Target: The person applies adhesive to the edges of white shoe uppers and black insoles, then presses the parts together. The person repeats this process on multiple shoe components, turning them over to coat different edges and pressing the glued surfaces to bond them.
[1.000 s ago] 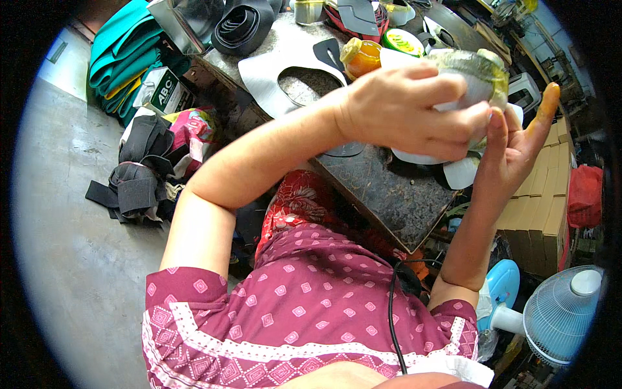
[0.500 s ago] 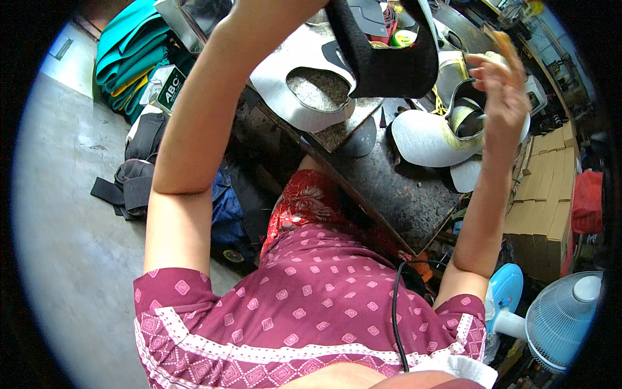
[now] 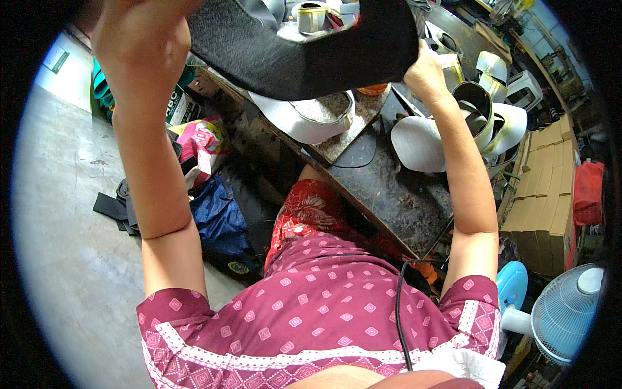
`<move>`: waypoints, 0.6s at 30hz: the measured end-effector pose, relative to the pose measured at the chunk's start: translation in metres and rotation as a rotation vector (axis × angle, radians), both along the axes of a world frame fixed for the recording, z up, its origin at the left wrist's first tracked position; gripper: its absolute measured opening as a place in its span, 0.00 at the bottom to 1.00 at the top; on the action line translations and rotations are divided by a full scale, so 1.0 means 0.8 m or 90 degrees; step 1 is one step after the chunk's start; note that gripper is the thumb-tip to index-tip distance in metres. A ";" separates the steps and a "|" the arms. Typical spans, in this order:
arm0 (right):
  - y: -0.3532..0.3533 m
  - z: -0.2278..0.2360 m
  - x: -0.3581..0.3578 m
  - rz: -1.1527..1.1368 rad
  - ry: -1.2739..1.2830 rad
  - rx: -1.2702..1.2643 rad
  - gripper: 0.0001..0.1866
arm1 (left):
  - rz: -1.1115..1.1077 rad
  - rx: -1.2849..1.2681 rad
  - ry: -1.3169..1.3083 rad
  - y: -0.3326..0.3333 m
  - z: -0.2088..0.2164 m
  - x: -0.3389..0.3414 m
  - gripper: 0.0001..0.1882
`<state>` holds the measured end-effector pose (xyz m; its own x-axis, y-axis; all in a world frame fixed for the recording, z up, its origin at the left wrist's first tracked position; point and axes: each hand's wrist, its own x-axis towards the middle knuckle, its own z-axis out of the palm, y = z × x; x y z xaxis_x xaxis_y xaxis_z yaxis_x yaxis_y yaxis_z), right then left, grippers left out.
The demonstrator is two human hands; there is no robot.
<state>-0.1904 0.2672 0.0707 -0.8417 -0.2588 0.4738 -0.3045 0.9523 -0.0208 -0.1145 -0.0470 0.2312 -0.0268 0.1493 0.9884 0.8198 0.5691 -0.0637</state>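
A black, felt-like curved piece [image 3: 311,71] with a large opening is held up close across the top of the view. My left hand [image 3: 142,39] is at its left edge, bent at the wrist; its fingers are mostly cut off by the upper rim. My right hand [image 3: 424,71] is closed on the piece's right edge, with the fingertips partly behind it. Beneath the black piece, a pale grey curved piece with a round opening [image 3: 298,126] lies on a speckled slab [image 3: 338,146] on the dark worktable [image 3: 414,211].
Several grey-white collar-like pieces [image 3: 418,142] crowd the table's right side. Stacked cardboard [image 3: 538,194] and a blue-white fan [image 3: 570,314] stand at right. A black cable [image 3: 397,311] hangs over my shirt. Bags and dark cloth [image 3: 217,217] lie on the floor at left.
My right hand, raised apart and blurred before, has come left onto the black piece's right edge. The piece appears larger and stretches farther left, and my left hand has shifted left.
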 end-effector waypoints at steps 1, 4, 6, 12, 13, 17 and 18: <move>0.001 -0.003 -0.005 0.035 0.056 0.079 0.23 | -0.028 0.031 -0.061 0.000 -0.004 0.004 0.11; 0.010 -0.013 -0.014 0.061 0.052 0.091 0.21 | 0.008 -0.031 -0.133 -0.016 -0.022 0.008 0.17; 0.014 -0.019 -0.017 0.067 0.072 0.077 0.21 | 0.072 -0.077 -0.121 -0.039 -0.029 0.000 0.17; 0.011 -0.017 -0.011 0.070 0.058 0.069 0.21 | 0.156 0.065 -0.337 -0.103 -0.058 -0.030 0.13; 0.010 -0.014 -0.010 0.068 0.007 0.101 0.20 | 0.083 0.097 -0.353 -0.105 -0.070 -0.033 0.13; 0.016 0.003 -0.002 0.122 0.165 0.001 0.20 | -0.020 0.189 -0.523 -0.091 -0.118 -0.028 0.14; 0.017 0.006 0.003 0.107 0.208 0.018 0.20 | -0.044 0.201 -0.557 -0.083 -0.126 -0.024 0.14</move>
<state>-0.1882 0.2807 0.0752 -0.5916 -0.3974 0.7015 -0.4422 0.8875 0.1297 -0.1338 -0.1133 0.1303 -0.7825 -0.0936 0.6156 0.5358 0.4025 0.7422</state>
